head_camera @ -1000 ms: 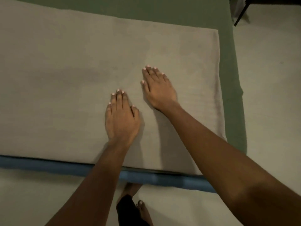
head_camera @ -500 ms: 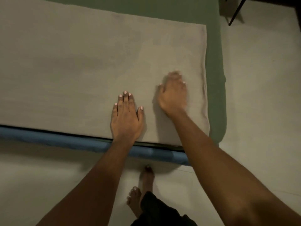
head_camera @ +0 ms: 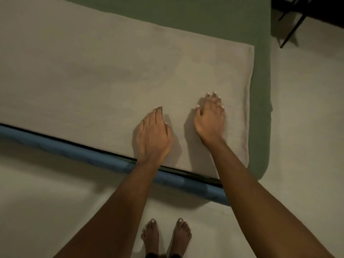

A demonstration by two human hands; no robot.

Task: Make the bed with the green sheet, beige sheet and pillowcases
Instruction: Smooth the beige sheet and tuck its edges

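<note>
The beige sheet (head_camera: 93, 81) lies spread flat over the bed, covering most of the view from the left edge to a straight hemmed edge on the right; its surface looks smooth, with only faint shading in the middle. The green sheet (head_camera: 260, 90) lies under it and shows as a band beyond the far edge and down the right side, where it wraps the rounded corner of the mattress.

Both hands are on the beige sheet near its right end, close to the near side of the bed. The left hand (head_camera: 153, 135) rests palm down with its fingers straight and held together, gripping nothing; the right hand (head_camera: 210, 120) sits just beside it, a little farther in, fingers slightly spread and lightly bent with the tips on the cloth, also gripping nothing; the two hands are apart, with bare sheet between them.

A blue strip (head_camera: 74, 148) runs along the near side of the bed below the beige sheet; both forearms cross over it. Two bare feet (head_camera: 150, 233) stand on the pale floor (head_camera: 307, 127) just beside the bed; thin dark furniture legs (head_camera: 290, 32) show at the upper right.
</note>
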